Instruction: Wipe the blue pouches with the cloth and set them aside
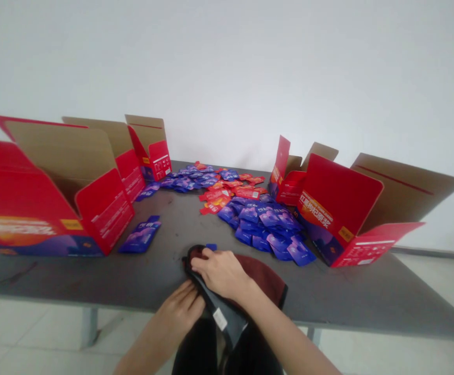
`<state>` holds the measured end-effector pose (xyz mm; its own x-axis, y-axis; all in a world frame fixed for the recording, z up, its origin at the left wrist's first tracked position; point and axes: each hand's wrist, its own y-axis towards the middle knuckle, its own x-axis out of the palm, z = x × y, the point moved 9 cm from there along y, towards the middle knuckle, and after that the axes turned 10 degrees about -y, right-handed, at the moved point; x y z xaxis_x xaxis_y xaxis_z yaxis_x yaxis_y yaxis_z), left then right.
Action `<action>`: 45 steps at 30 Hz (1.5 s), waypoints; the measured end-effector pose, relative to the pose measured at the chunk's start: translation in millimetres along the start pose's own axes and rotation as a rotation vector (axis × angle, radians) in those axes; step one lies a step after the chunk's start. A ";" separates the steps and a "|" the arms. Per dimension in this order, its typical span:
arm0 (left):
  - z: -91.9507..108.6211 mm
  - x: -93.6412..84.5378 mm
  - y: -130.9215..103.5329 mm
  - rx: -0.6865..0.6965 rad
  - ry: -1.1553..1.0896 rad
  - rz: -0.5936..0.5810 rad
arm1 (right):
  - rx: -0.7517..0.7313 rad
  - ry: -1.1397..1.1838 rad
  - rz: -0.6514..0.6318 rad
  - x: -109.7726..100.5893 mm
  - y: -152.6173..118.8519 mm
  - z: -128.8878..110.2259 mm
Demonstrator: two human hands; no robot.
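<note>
The right hand [221,271] is laid palm-down on a dark cloth pouch [227,304], fingers curled over its far end, so it's gripped from above near the front edge of the bench [94,276]. The left hand [182,307] is pressed against the pouch's near-left side with the fingers held flat and together; whether anything is actually pinched there can't be made out. A dark red lining [266,284] can be seen on the pouch to the right of the wrist, and a small white label [220,319] is sewn on the grey part that hangs off the bench edge. A bit of blue [211,246] is poking out just past the right fingertips, too small to be identified.

Further out, a single purple sachet [140,234] is lying by itself on the left. A heap of purple sachets [268,226] is spread out on the right, with red sachets [227,192] mixed in behind it, and more purple ones [189,179] trail off toward the back.

Open red cartons are stood on both sides: a big one at the near left [35,208], two more behind it [131,169] [154,151], one at the near right [340,219] with yellow print on its flap, and a smaller one behind that [289,179]. A plain white wall [227,67] is seen behind everything.
</note>
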<state>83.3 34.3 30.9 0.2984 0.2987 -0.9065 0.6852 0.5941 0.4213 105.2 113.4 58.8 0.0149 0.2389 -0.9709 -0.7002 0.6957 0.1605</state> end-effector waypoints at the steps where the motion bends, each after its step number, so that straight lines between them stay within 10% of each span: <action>1: 1.4 -3.5 -0.8 0.029 0.018 0.043 | 0.029 -0.021 -0.015 4.2 6.7 7.5; 6: -4.2 -5.1 -4.1 0.004 0.027 0.109 | 0.134 -0.064 -0.031 -3.8 26.5 35.3; 11: -8.7 9.4 -3.3 -0.096 -0.059 -0.012 | 0.023 0.044 0.088 -39.0 -7.2 7.1; 16: -7.6 5.8 1.0 -0.119 -0.051 -0.036 | -0.086 0.043 -0.046 -11.2 -23.6 -11.7; 22: -0.4 -7.7 4.5 0.006 0.000 0.061 | 0.062 -0.050 -0.078 14.6 22.4 29.9; 30: -7.0 2.7 5.9 -0.103 -0.054 -0.007 | 0.056 -0.015 0.070 -34.8 4.9 23.0; 34: -8.2 0.4 9.9 -0.144 -0.106 -0.039 | -0.075 -0.017 -0.039 -12.2 -7.4 -0.3; 40: -3.4 -2.6 17.2 -0.091 -0.047 -0.095 | 0.113 -0.075 -0.121 15.9 26.2 34.6; 45: 13.2 -10.3 33.9 -0.169 0.033 -0.130 | 0.221 -0.077 0.018 -31.4 20.3 51.5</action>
<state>112.2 41.4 54.2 0.1912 0.2336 -0.9533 0.5945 0.7453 0.3019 127.3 154.9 101.7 0.0640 0.2973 -0.9526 -0.5280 0.8201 0.2204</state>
